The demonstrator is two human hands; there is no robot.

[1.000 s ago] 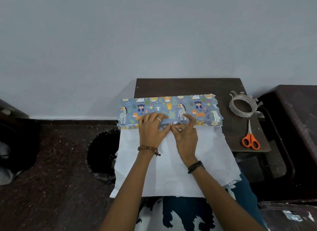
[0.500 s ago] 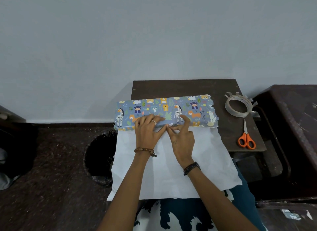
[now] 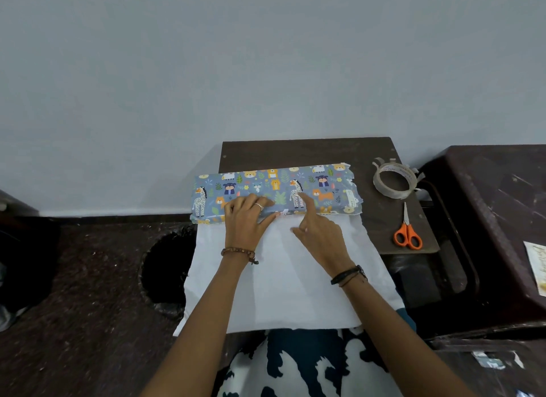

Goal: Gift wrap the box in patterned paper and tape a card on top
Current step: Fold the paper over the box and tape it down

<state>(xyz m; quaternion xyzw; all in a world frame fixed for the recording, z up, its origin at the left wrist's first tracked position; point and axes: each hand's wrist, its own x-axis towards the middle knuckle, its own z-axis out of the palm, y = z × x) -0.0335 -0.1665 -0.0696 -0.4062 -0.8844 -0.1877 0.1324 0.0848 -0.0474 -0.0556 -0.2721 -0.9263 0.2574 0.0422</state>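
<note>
A person's left hand [image 3: 248, 222] lies flat, fingers straight, pressing the animal-patterned wrapping paper [image 3: 274, 187] over the box on the worktop [image 3: 310, 151]. Beside it, the right hand [image 3: 317, 228] presses with its extended index finger, other fingers curled. The paper's white underside [image 3: 295, 284] spreads beneath both wrists. To the right lie a tape roll [image 3: 394, 180] and orange-handled scissors [image 3: 407, 231].

Single head-worn wide-angle view, looking forward and steeply down from above the seated person's lap, close over the small dark table [image 3: 310, 150]; the pale wall [image 3: 266, 57] fills the upper half of the frame.
</note>
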